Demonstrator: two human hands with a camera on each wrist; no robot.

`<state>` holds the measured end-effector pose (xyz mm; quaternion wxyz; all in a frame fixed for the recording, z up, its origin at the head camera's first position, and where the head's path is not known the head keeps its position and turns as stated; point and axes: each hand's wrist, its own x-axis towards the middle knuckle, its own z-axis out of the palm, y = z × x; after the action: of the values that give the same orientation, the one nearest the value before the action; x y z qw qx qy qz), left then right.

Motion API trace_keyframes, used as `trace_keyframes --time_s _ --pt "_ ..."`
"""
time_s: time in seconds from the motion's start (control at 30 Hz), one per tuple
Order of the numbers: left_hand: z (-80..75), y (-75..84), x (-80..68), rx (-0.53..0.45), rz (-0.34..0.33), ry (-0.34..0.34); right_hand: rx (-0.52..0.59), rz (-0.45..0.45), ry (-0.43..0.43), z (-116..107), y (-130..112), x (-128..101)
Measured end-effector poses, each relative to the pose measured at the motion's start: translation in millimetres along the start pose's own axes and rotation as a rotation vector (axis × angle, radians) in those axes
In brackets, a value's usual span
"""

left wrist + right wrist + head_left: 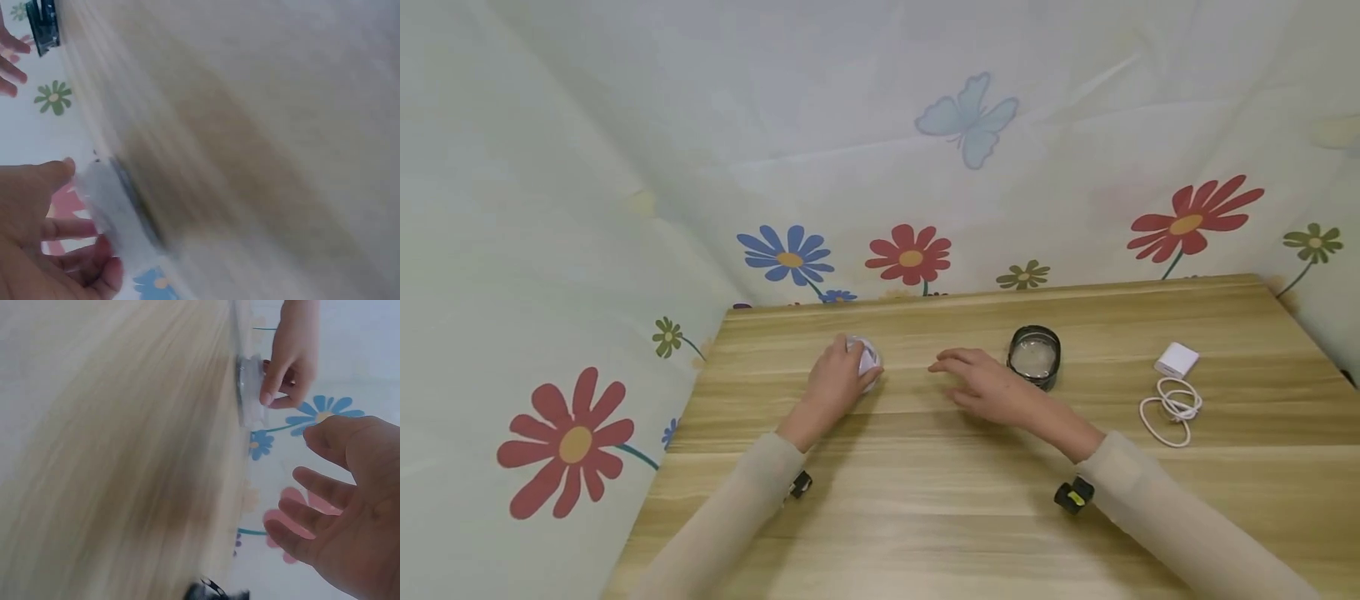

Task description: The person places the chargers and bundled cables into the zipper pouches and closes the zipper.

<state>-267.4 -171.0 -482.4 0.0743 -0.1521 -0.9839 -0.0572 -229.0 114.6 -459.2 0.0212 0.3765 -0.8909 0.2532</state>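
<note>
Head view: my left hand (835,382) is curling round a small white crumpled object (867,357), left of the dark round jar (1034,357), pinning it against the wooden table (925,500); I judge that grip is keeping it from sliding. My right hand (988,385) is hovering between that white thing and the jar, fingers spread and relaxed, gripping nothing, palm down just above the wood. Right of the jar a white charger (1177,360) and its coiled cable (1172,410) are lying well apart from both hands, out of the way. Nothing is standing between my hands.

Left wrist view: heavy blur, but my fingers (62,228) are wrapping the white object (103,200) where it is meeting the table (262,125).

Right wrist view: my right hand (347,506) is showing an open palm with loose fingers, empty. Beyond it my left hand (290,359) is pinching the pale object (250,394) at the tabletop (112,456). The flowered cloth backdrop (350,337) is filling the rest.
</note>
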Motion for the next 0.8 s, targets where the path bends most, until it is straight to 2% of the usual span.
trace_keyframes --time_s 0.13,0.2,0.27,0.37,0.57,0.7,0.8 --pt "-4.5 9.4 -3.4 0.035 -0.015 -0.043 -0.016 0.018 0.050 -14 1 -14" --pt "-7.6 15.9 -6.6 0.079 -0.004 -0.040 -0.024 0.023 0.091 -22 4 -23" --pt "-11.4 24.2 -10.8 0.124 0.029 -0.023 -0.033 0.027 0.131 -29 7 -33" --pt "-16.6 40.5 -16.4 0.155 0.112 0.016 -0.051 0.030 0.182 -39 15 -51" --pt "-23.2 82.0 -15.3 0.052 0.249 -0.014 -0.100 0.071 0.241 -57 34 -93" --pt "-23.5 107.5 -5.0 0.015 0.319 -0.063 -0.141 0.149 0.239 -67 46 -120" --pt "-23.0 126.6 6.9 0.005 0.389 -0.076 -0.187 0.193 0.240 -71 55 -141"
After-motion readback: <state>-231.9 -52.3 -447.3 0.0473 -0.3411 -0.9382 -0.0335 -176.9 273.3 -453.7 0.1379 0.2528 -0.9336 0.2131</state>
